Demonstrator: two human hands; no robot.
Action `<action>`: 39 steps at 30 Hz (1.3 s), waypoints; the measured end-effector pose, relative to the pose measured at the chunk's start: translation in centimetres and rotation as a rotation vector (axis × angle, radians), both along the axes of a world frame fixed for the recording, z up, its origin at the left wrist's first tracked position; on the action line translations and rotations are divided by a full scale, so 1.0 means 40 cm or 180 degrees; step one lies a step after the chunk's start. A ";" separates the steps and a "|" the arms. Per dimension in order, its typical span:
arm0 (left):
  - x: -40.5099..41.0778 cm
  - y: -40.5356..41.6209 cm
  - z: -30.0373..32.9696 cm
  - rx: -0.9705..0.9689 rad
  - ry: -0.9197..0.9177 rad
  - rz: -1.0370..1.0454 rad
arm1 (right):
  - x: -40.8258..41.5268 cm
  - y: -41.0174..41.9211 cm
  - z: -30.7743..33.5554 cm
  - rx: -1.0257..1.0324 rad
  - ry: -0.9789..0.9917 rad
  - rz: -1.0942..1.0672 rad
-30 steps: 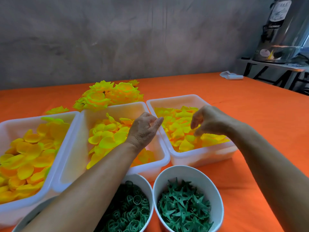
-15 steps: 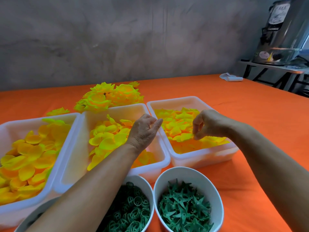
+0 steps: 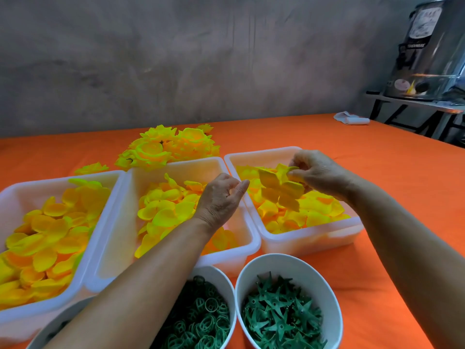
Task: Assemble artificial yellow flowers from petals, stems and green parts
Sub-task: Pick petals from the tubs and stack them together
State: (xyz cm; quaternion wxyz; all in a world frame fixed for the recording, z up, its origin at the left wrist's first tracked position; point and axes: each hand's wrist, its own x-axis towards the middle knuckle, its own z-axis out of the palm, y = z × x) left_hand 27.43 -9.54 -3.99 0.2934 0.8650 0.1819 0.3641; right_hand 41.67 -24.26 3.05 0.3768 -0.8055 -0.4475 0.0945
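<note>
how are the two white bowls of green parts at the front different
The right bowl holds dark green star-shaped pieces; the middle bowl holds green ring-shaped pieces. The right bowl shows its whole rim, while the left arm crosses over the middle bowl. Both are round, white and sit in front of the petal trays.
</note>
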 end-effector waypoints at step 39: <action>-0.023 -0.021 0.045 -0.2366 -0.0500 -0.0425 | -0.035 0.088 -0.118 0.2316 0.2067 -0.1120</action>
